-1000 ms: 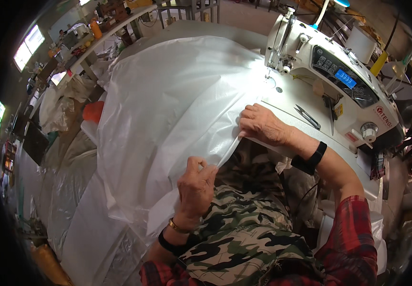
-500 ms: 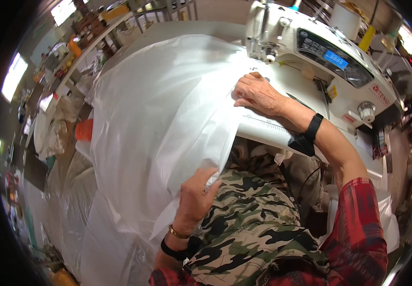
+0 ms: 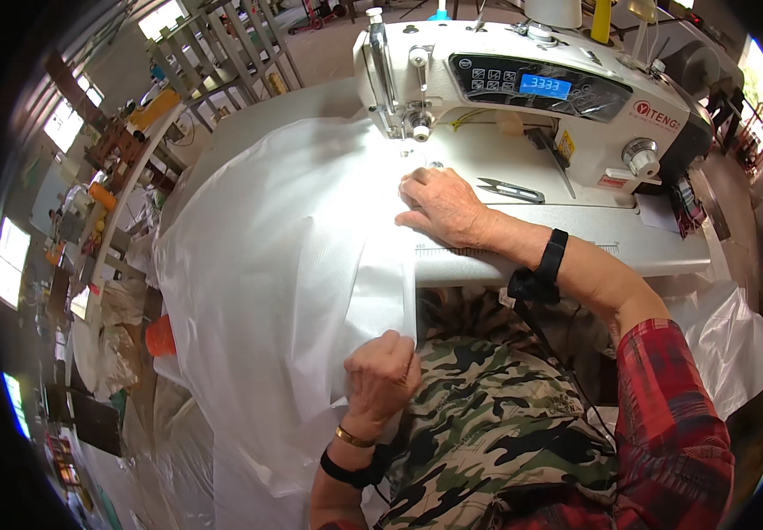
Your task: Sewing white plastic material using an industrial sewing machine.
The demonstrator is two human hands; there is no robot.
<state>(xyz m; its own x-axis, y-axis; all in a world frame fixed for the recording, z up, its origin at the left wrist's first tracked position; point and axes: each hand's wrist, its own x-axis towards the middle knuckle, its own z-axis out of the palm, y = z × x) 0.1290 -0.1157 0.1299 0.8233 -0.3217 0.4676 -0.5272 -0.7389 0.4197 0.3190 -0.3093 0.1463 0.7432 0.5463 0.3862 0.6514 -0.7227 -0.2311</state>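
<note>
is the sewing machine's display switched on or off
On: the display on the sewing machine glows blue with lit digits.

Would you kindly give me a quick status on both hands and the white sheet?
Left hand gripping white sheet edge at lap. Right hand flat on sheet near sewing machine needle. Snips lie beside right hand, apart from it.

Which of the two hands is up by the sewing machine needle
The right hand, lying flat on the white fabric just below the needle. The left hand is lower down, gripping the fabric's edge at the lap.
</note>
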